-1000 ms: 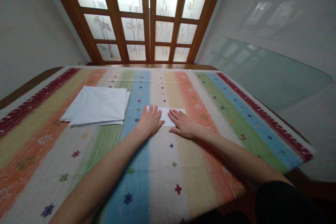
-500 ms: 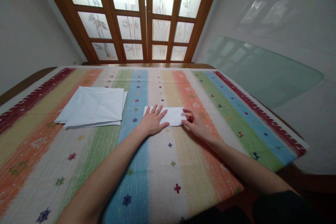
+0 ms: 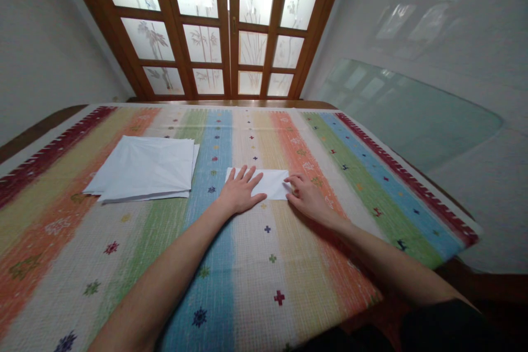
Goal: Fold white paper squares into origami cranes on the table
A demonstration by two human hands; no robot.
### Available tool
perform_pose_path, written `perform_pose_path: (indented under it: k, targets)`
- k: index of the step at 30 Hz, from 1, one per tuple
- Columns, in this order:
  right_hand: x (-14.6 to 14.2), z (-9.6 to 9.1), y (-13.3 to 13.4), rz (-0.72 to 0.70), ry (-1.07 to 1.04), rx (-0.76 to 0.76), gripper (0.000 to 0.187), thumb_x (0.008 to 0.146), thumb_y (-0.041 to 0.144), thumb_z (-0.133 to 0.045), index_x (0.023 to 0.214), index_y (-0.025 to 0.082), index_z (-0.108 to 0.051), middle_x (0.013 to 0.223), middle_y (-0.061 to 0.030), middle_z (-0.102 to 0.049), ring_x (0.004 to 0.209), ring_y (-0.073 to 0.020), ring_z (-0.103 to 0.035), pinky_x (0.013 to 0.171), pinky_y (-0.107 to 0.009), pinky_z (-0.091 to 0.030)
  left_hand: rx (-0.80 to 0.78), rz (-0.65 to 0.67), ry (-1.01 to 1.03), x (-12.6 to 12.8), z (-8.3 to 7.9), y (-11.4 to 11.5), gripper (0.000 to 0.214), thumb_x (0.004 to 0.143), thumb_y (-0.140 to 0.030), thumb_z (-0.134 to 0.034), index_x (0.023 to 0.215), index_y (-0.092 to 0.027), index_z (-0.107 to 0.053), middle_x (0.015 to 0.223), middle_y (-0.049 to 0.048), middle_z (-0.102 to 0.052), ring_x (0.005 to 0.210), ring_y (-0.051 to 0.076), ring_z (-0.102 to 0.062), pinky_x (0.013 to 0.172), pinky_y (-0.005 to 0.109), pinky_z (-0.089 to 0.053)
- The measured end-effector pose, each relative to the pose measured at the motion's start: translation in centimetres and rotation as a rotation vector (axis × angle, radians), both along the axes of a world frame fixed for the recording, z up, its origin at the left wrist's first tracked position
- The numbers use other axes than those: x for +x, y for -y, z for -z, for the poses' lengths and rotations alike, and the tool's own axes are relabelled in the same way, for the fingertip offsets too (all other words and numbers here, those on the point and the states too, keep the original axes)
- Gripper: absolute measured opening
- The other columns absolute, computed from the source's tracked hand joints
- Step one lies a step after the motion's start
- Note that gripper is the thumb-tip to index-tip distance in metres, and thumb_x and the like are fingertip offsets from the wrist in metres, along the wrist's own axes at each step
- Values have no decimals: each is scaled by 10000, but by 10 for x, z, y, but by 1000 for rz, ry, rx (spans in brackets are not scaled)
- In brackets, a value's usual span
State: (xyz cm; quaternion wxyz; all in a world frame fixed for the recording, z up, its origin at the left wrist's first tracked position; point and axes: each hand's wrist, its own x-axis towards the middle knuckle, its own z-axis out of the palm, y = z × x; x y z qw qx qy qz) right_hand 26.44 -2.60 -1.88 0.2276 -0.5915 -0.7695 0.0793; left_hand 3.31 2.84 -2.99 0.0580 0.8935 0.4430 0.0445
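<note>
A small folded white paper strip [image 3: 270, 181] lies on the striped tablecloth [image 3: 247, 264] near the table's middle. My left hand [image 3: 240, 191] lies flat on the strip's left half, fingers spread. My right hand [image 3: 307, 197] is at the strip's right end, its fingers curled and its fingertips pinching the paper's right edge. A stack of white sheets [image 3: 144, 168] lies to the left, apart from both hands.
The table's far edge meets a wooden-framed door with frosted glass panes [image 3: 231, 27]. A pane of greenish glass [image 3: 404, 115] leans against the wall on the right. The tablecloth's right edge [image 3: 412, 187] hangs over the table's side.
My right hand slid from lying flat on the strip to its right end, where the fingers curled onto the edge. My left hand spread its fingers and stayed in place.
</note>
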Motion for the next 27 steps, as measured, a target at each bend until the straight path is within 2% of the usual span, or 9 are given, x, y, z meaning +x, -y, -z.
perform_pose_path:
  k: [3,6,7,10,12,16,21,24,27]
  targets:
    - [-12,-2,0,-138,139,101,395,896,278,-510,1269,166,-570,1388,-167,-504,1278,-292,-483,1064,-490,-393,7,-3,5,1,-1,1,736,899,-678,-329,1500,-255,-314,1589,92,-262,1467,339,-198,1161,575,-159]
    - [-24,4,-1,-392,266,18,585,945,442,-460,1428,114,-415,1510,-187,-382,1413,-294,-334,1140,-497,-305,10,-2,4,1,-1,2,724,914,-659,-309,1499,-234,-317,1586,102,-267,1469,334,-195,1161,574,-160]
    - [-26,8,-1,-436,302,-24,654,948,487,-441,1460,88,-360,1525,-202,-354,1436,-298,-295,1153,-503,-283,9,-4,2,1,-2,3,724,917,-654,-305,1498,-224,-319,1584,105,-269,1469,332,-196,1162,571,-160]
    - [-25,16,3,-456,355,-97,824,923,614,-409,1509,59,-241,1558,-225,-256,1469,-313,-201,1178,-532,-218,4,-21,-11,-3,-2,3,759,904,-669,-317,1498,-197,-318,1582,119,-269,1468,332,-199,1166,559,-155]
    - [-20,17,7,-447,362,-114,868,908,649,-406,1518,62,-212,1569,-224,-211,1472,-315,-182,1184,-536,-205,-3,-42,-23,-9,-3,3,794,890,-686,-334,1499,-176,-312,1582,132,-260,1469,331,-195,1171,543,-153]
    - [-6,16,11,-434,341,-102,719,962,519,-407,1509,77,-259,1557,-204,-262,1456,-299,-245,1174,-516,-269,-21,-76,-43,-22,-3,6,808,891,-671,-354,1500,-143,-302,1582,162,-242,1472,324,-192,1174,519,-161]
    - [12,14,3,-489,320,52,426,970,223,-436,1384,150,-503,1394,-151,-545,1328,-257,-484,1099,-477,-421,-22,-90,-55,-36,-4,13,815,901,-665,-330,1511,-129,-266,1579,191,-224,1469,341,-195,1164,553,-152]
    - [19,11,1,-535,392,127,376,924,86,-442,1257,135,-609,1265,-149,-649,1183,-245,-615,1003,-437,-512,-39,-97,-73,-40,-6,16,841,899,-672,-320,1514,-103,-247,1577,206,-216,1472,343,-179,1164,567,-136]
    - [19,8,5,-545,470,174,343,920,65,-425,1176,111,-648,1187,-162,-687,1100,-247,-658,933,-416,-545,-53,-111,-86,-41,-6,18,851,894,-672,-343,1515,-98,-245,1577,206,-214,1476,335,-166,1170,566,-124]
